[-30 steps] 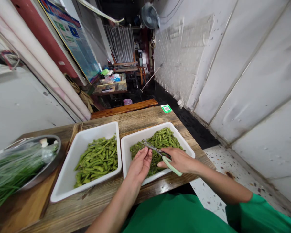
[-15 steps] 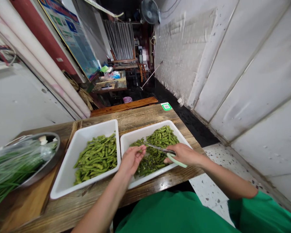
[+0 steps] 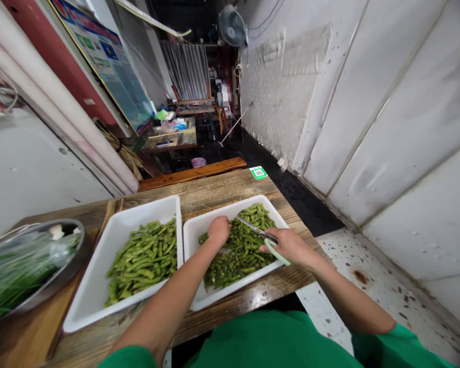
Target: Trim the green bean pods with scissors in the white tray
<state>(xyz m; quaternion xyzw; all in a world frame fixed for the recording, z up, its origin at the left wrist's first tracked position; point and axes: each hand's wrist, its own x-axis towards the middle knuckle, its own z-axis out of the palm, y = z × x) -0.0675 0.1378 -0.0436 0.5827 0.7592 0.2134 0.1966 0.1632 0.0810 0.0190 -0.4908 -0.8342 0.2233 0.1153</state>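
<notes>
Left hand (image 3: pixel 220 230), having just turned palm-down, is reaching among green pods (image 3: pixel 245 250) in the right-hand tray (image 3: pixel 234 284), fingers curled, catch unclear, so scissors (image 3: pixel 260 232), clasped by right-hand fingers (image 3: pixel 282 241), are apparently idling above.

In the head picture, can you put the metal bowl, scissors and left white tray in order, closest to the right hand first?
1. Scissors: held in the right hand.
2. Left white tray: off to the left.
3. Metal bowl: farthest left.
</notes>
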